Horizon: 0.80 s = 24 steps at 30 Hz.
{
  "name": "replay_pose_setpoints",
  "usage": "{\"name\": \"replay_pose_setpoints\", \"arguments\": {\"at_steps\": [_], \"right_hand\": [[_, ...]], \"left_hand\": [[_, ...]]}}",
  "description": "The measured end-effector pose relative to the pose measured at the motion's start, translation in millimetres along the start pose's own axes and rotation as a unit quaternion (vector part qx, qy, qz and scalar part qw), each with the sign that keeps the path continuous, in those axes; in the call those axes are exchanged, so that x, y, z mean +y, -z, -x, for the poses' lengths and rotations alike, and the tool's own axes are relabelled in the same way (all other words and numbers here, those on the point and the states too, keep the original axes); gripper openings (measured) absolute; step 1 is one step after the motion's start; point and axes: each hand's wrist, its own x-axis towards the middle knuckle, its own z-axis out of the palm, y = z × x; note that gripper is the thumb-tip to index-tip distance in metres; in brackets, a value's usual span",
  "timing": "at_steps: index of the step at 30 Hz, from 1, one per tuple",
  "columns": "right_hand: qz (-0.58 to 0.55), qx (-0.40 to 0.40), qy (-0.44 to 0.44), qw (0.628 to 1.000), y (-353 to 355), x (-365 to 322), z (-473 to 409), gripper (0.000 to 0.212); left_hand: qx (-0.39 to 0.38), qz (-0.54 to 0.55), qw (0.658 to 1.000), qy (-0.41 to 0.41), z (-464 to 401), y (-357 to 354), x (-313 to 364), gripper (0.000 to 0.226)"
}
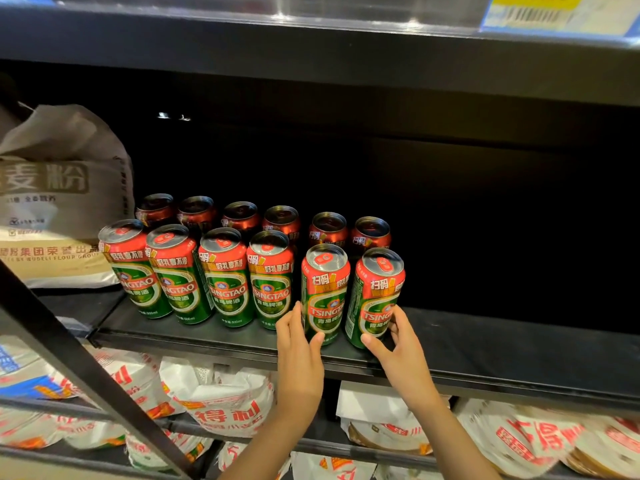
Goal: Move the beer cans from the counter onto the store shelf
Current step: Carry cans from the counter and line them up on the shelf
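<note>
Twelve upright green-and-red Tsingtao beer cans (pixel 227 277) fill the dark shelf (pixel 502 344) in two rows. At 6 o'clock, the left hand (pixel 299 344) grips the fifth front can (pixel 325 294); the right hand (pixel 401 344) grips the sixth front can (pixel 375 297).

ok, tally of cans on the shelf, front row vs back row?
Front-row Tsingtao cans: 6, the two rightmost each under a hand's grip (left hand, right hand)
Back-row cans: 6
Total: 12 cans on the black shelf
</note>
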Motion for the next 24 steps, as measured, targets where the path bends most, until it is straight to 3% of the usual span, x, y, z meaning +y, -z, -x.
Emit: {"name": "replay_pose_setpoints", "arguments": {"at_steps": [8,14,18,24], "right_hand": [[0.019,0.063,0.021,0.998,-9,-5,-2,0.078],[0.07,0.03,0.049,0.996,-7,-3,-1,0.066],[0.061,0.024,0.032,0.997,-7,-1,-2,0.067],[0.052,0.029,0.023,0.998,-8,2,-2,0.069]], "left_hand": [[0.011,0.022,1.0,0.001,4,-1,3,0.054],[0.0,0.026,1.0,0.017,-3,0,-4,0.075],[0.036,0.019,0.999,0.025,-6,-3,-2,0.069],[0.002,0.07,0.996,0.054,-2,1,-7,0.066]]}}
